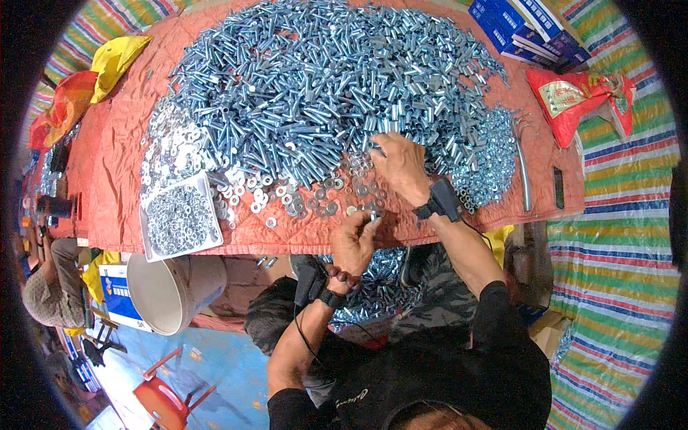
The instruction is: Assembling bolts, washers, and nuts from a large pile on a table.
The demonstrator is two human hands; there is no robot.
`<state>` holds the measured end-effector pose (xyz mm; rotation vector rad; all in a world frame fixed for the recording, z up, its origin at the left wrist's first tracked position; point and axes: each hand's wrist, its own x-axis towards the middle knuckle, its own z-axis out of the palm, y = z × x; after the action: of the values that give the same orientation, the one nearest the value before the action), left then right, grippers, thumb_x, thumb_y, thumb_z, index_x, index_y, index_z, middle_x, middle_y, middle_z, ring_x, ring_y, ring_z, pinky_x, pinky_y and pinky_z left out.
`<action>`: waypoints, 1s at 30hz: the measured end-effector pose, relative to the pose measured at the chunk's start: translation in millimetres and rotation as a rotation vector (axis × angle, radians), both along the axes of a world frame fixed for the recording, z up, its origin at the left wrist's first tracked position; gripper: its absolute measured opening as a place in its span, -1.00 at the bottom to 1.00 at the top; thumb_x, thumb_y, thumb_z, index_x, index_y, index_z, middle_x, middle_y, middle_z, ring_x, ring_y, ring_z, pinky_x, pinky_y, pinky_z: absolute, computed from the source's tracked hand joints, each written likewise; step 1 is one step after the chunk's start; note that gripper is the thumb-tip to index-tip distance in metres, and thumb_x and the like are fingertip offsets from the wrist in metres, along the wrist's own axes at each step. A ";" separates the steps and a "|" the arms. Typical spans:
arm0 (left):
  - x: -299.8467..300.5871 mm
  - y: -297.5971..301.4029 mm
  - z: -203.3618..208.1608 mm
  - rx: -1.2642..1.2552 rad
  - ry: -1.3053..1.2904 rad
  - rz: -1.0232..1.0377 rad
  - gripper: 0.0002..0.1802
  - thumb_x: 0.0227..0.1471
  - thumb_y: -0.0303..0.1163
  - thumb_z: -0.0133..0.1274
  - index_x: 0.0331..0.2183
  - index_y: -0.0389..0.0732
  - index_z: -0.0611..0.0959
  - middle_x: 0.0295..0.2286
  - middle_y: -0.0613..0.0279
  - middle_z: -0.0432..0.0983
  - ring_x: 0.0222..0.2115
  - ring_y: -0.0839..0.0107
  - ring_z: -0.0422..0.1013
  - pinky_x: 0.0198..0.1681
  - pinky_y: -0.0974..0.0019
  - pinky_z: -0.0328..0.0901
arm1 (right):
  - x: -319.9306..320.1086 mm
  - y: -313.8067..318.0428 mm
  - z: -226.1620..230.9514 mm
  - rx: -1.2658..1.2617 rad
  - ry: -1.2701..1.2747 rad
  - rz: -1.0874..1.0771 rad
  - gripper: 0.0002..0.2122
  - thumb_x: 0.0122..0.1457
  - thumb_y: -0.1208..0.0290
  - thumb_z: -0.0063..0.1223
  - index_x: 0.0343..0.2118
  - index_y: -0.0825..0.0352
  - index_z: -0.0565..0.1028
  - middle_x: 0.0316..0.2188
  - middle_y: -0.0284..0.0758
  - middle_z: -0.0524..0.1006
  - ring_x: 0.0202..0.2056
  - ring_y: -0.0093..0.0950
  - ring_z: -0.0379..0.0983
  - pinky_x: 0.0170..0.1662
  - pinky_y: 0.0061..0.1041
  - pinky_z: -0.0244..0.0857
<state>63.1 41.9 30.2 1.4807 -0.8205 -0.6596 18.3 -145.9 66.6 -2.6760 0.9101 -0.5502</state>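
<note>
My left hand (pixel 353 242) is at the cloth's near edge, fingers closed around a small shiny metal piece (pixel 374 216); its kind is mostly hidden. My right hand (pixel 403 166) reaches to the pile's near side, its fingers curled down among the metal sleeves (pixel 430 115); whatever they pinch is hidden. Long cone-ended bolts (pixel 287 107) make up the pile's middle and left. Between my hands and further left lie loose flat washers (pixel 294 204). Small nuts (pixel 487 172) are heaped right of my right wrist.
A white tray (pixel 148 233) of small rings sits at the table's near left, above a white bucket (pixel 161 294). A metal rod (pixel 522 172) and red bag (pixel 573 104) lie right, blue boxes (pixel 530 29) far right. Another person (pixel 54 294) sits at left, near a red stool (pixel 163 401).
</note>
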 end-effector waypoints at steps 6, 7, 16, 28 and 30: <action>-5.1 -0.8 -7.7 0.052 -0.291 -0.051 -0.79 -0.09 -0.52 0.13 -0.31 -0.30 0.62 -0.42 -0.02 0.53 -0.38 -0.06 0.46 -0.29 0.12 0.34 | -31.7 -5.9 11.6 1.013 -0.463 0.027 -0.79 0.16 0.38 0.13 -0.22 0.42 0.52 -0.41 -0.36 0.57 -0.45 -0.58 0.49 -0.43 -0.59 0.35; -5.7 -2.1 -5.6 0.050 -0.285 -0.052 -0.79 -0.09 -0.52 0.13 -0.31 -0.30 0.62 -0.42 -0.02 0.53 -0.38 -0.06 0.46 -0.29 0.12 0.34 | -39.4 -4.5 14.0 1.417 -0.557 0.015 -0.79 0.18 0.40 0.11 -0.20 0.42 0.52 -0.38 -0.36 0.59 -0.46 -0.59 0.50 -0.41 -0.57 0.38; -7.4 0.4 -5.8 0.037 -0.315 -0.041 -0.78 -0.08 -0.55 0.10 -0.28 -0.28 0.61 -0.41 -0.02 0.50 -0.39 -0.04 0.45 -0.35 0.12 0.33 | -69.1 22.5 10.7 1.501 -0.587 0.096 -0.76 0.23 0.44 0.04 -0.08 0.40 0.44 -0.27 -0.30 0.57 -0.30 -0.54 0.53 -0.31 -0.62 0.39; -11.2 0.7 -1.8 0.040 -0.268 -0.022 -0.76 -0.09 -0.55 0.10 -0.27 -0.27 0.62 -0.42 -0.01 0.49 -0.39 0.02 0.46 -0.34 0.16 0.35 | -91.9 65.0 4.3 0.989 -0.351 0.107 -0.79 0.14 0.52 0.07 -0.15 0.37 0.46 -0.36 -0.43 0.54 -0.33 -0.69 0.45 -0.25 -0.63 0.36; -10.4 1.6 0.3 0.048 -0.279 -0.035 -0.76 -0.09 -0.56 0.08 -0.27 -0.28 0.63 -0.42 -0.01 0.49 -0.39 0.02 0.46 -0.33 0.17 0.35 | -93.7 66.5 5.6 0.969 -0.314 0.103 -0.81 0.14 0.52 0.07 -0.17 0.36 0.47 -0.38 -0.43 0.53 -0.34 -0.69 0.45 -0.26 -0.62 0.36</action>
<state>52.7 43.5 30.5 1.6277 -1.0519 -0.5074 -75.4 -79.5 72.2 -1.6933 0.6872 -0.3520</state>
